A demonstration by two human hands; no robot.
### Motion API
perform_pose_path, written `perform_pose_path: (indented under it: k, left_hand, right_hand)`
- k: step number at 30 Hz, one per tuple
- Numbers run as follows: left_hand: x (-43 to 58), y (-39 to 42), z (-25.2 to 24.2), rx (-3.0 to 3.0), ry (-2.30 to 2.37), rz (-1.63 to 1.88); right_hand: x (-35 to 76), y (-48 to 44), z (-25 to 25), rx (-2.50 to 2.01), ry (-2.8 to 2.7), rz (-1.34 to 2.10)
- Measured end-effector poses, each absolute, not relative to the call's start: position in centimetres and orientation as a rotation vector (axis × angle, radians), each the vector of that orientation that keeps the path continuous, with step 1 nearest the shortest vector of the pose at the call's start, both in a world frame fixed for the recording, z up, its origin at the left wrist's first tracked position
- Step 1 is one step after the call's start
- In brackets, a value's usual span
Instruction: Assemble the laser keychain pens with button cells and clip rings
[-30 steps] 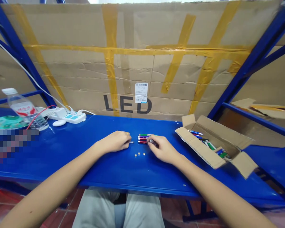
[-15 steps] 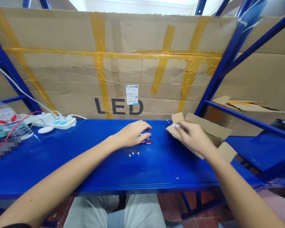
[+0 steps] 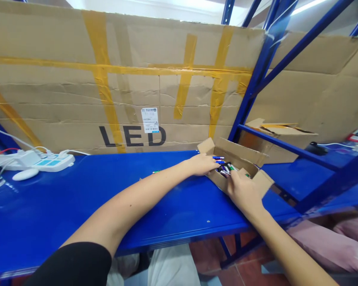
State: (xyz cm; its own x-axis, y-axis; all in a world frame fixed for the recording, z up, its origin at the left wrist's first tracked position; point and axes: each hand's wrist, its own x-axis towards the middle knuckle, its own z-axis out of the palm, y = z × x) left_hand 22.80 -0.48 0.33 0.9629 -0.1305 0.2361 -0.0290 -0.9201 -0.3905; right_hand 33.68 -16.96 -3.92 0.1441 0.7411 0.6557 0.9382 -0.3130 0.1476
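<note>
My left hand (image 3: 201,164) reaches over the left edge of an open cardboard box (image 3: 220,183), its fingers curled beside slim blue metal pieces (image 3: 219,161) that look like carabiners. My right hand (image 3: 241,186) bends over the box's front side, fingertips down among a mixed heap of small coloured clips (image 3: 225,170). Both hands look closed, but their fingertips are partly hidden, so what they pinch is unclear. Behind my left forearm, a bit of a green piece (image 3: 156,172) shows on the blue table (image 3: 113,167); my arm covers the area around it.
A white power strip (image 3: 52,162) with plugged-in cables and a white oval object (image 3: 25,174) lie at the left. A large LED carton (image 3: 131,99) walls off the back. At the right stand blue rack bars (image 3: 247,103) and another carton (image 3: 277,145). A person's pink-clad leg (image 3: 319,242) shows lower right.
My left hand has moved right, from the red clips on the table to the box. My right hand has shifted from the box's left flap to its contents. The view has turned right.
</note>
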Motion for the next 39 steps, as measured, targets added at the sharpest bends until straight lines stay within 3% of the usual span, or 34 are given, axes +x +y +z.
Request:
perform_pose_path:
  k: [7,12,19,29,39]
  left_hand:
    - [18.5,-0.7,-0.6,-2.583,0.106,-0.526]
    - [12.0,-0.3,0.3,-2.363,0.082,-0.704]
    - [4.5,1.4,1.1,-2.3,-0.087,-0.657]
    - [1.1,6.5,0.1,-2.361,-0.302,-0.546]
    - [0.6,7.2,-1.1,-2.486,-0.445,-0.408]
  right_hand:
    - [34.6,-16.5,-3.0,-1.886,-1.765,-0.772]
    - [31.9,-13.5,1.1,-1.957,-1.805,-0.496]
    - [25.8,-6.2,5.7,-2.086,-2.026,-0.499]
    - [22.5,3.6,4.5,-1.967,-2.171,-0.43]
    - [22.0,6.8,1.8,-1.822,-2.138,-0.194]
